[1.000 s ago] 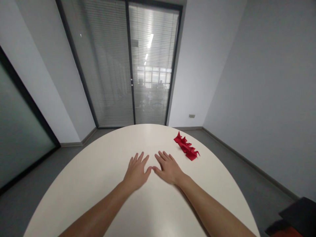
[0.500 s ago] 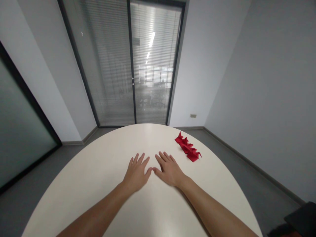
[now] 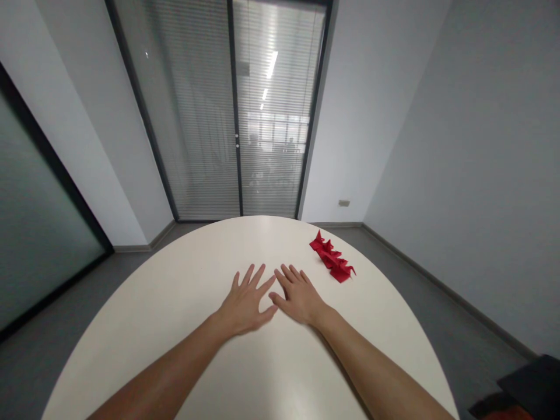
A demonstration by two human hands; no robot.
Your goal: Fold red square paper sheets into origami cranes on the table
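Palm down over the middle of the round white table (image 3: 184, 315), my left hand (image 3: 245, 302) has its fingers spread and holds nothing. My right hand (image 3: 298, 294) is just beside it, also palm down, fingers stretched out and nothing in it. The left fingertips and thumb come right up to the right hand's index finger and thumb; whether they touch I cannot tell. Beyond my right hand, toward the table's right rim, several red folded-paper cranes (image 3: 332, 256) stand close together in a slanting row. Neither hand touches them.
Past the far table edge is a glass partition with blinds (image 3: 201, 128). A grey-white wall (image 3: 476, 175) runs along the right, with a small outlet plate (image 3: 344, 203) on the far wall. At the lower right corner sits a dark object (image 3: 531, 385), partly cut off.
My left hand has shifted right and spread its fingers wider, coming up against the right hand. The right hand has barely moved. The cranes stand as before; the camera view has tilted slightly.
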